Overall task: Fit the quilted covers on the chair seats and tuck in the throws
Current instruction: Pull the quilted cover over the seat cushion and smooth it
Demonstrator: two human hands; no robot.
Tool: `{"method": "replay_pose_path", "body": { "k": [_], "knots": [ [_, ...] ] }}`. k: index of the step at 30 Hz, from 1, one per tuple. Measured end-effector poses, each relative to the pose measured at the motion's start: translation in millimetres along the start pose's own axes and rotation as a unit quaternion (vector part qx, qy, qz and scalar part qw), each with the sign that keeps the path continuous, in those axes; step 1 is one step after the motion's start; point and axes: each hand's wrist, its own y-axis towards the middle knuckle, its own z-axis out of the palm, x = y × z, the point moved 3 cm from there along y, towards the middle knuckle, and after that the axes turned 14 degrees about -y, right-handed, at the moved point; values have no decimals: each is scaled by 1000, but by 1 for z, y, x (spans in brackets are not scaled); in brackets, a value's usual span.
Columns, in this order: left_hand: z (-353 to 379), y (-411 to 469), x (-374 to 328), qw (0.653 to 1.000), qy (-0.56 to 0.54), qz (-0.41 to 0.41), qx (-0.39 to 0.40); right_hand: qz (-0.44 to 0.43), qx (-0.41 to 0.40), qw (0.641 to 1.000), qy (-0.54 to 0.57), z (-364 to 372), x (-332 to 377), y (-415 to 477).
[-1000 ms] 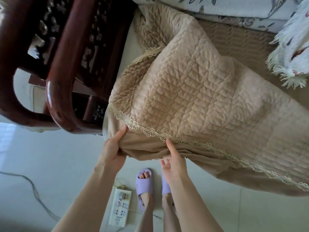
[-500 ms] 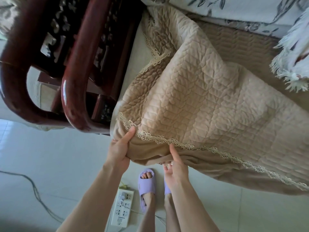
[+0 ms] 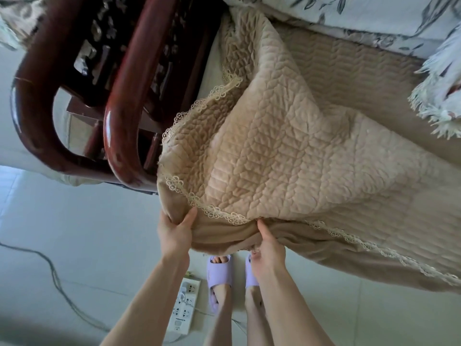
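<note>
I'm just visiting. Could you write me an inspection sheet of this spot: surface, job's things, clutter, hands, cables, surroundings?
Surface: pale seat cushion, a bare strip showing.
Job's things: quilted cover, lace-edged, rumpled on the seat; fringed throw at right.
Clutter: power strip on the tiled floor.
Grips: left hand holds the cover's front corner; right hand pinches its front edge.
Cables: grey cable across the floor.
Surroundings: carved wooden armrests, floral cushion, lilac slippers.

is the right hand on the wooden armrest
No, the right hand pinches the front edge of the cover, well clear of the armrest.
</note>
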Motion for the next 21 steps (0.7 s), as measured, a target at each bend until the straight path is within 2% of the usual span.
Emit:
{"method": "replay_pose_path", "body": {
  "k": [4, 6, 11, 17, 21],
  "knots": [
    [-2, -1, -3, 999, 21, 46, -16, -11, -33, 999, -9, -6, -6, 0],
    [-7, -1, 2, 998, 36, 39, -15, -18, -37, 999, -11, -10, -8, -3],
    [-11, -9, 16, 996, 71, 5, 46, -50, -17, 999, 15, -21, -10, -13],
    [-7, -34, 28, 986, 141, -20, 88, -28, -14, 994, -102, -42, -17, -27],
    [14, -54, 12, 976, 184, 6, 117, -97, -41, 981, -161, -54, 5, -48]
  ]
}}
